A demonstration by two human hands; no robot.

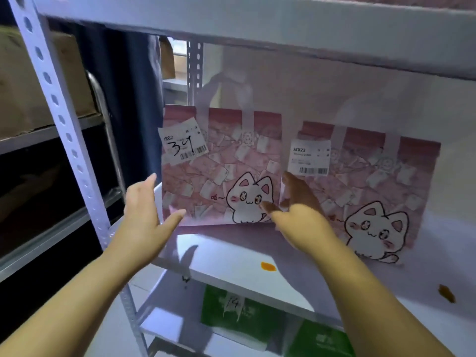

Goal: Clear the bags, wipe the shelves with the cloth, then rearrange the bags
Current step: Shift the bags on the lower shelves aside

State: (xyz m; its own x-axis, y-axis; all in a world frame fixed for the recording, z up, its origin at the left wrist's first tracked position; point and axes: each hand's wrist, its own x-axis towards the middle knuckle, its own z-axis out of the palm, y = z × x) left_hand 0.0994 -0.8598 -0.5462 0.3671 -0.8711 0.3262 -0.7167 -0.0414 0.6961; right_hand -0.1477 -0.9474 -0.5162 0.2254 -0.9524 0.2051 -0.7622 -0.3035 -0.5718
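Bags: the left-hand pink cat-print plastic bag pack [221,171] stands upright on the white shelf board [231,264], between both spread, empty hands. Left hand [144,215] flanks its left edge, right hand [298,215] its right. Probably light, floppy, slippery: clamp both side edges.

A white metal shelving unit [257,274] with perforated uprights [55,99] fills the view. Left, a neighbouring rack [33,140] holds cardboard boxes [38,81]. Pale floor [116,338] shows below; the light is dim and purplish.

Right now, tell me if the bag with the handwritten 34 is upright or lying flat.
Upright. The bag stands on its bottom edge on the shelf, handles up, cat print facing out.
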